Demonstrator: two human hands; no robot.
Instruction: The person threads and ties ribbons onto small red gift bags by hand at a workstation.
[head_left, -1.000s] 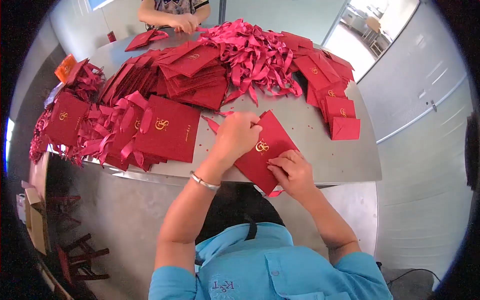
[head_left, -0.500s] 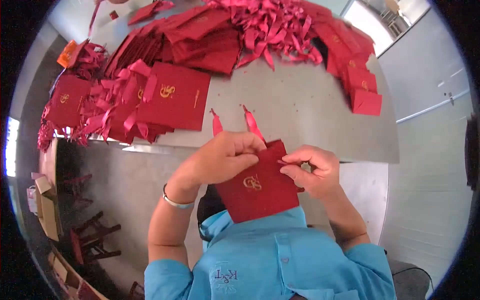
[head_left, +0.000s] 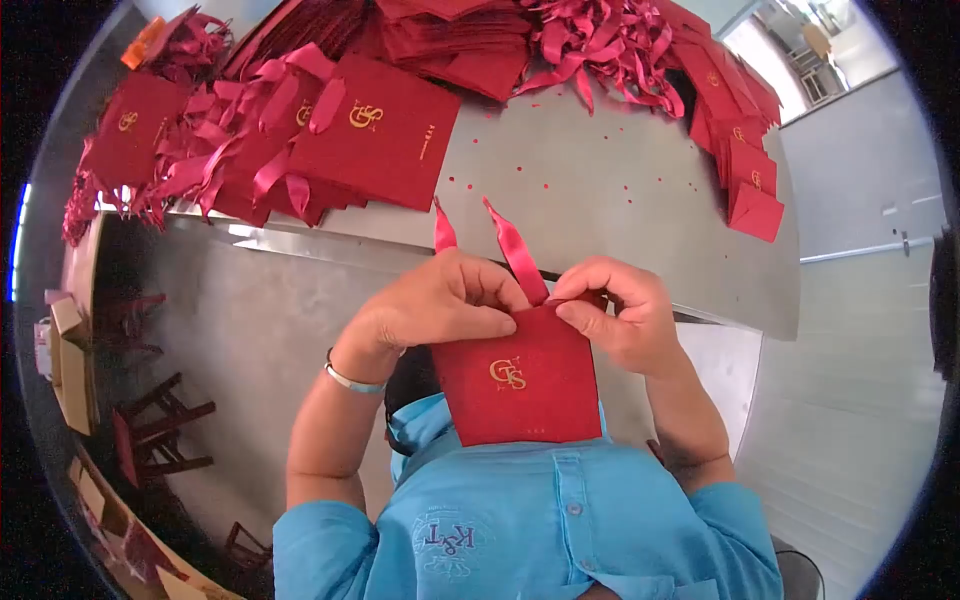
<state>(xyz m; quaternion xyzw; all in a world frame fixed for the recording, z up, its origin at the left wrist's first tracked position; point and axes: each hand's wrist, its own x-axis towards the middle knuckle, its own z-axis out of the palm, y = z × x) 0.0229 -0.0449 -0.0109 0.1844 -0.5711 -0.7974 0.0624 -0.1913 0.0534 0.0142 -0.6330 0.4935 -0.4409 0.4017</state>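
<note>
In front of my blue shirt I hold a red paper bag (head_left: 520, 385) with a gold logo. My left hand (head_left: 450, 300) is closed on its top edge at the left, thumb on the front panel and fingers curled inside or behind. At the right corner of that edge, the thumb and finger of my right hand (head_left: 620, 315) pinch a small bit that looks like ribbon end; the fingertips mostly cover it. A pink ribbon (head_left: 517, 255) rises from the bag opening beside my fingers, and a second pink strip (head_left: 444, 228) shows above my left hand.
The grey table (head_left: 590, 200) carries stacked red bags with ribbons (head_left: 370, 130) at left, a heap of pink ribbons (head_left: 610, 50) at the back and a row of red bags (head_left: 740, 150) at right. A wooden stool (head_left: 165, 430) and cardboard boxes (head_left: 72, 370) stand at left.
My right hand has moved up and left to the bag's top edge, close to the ribbon. The bag hangs straighter; my left hand keeps its grip. The camera view has shifted.
</note>
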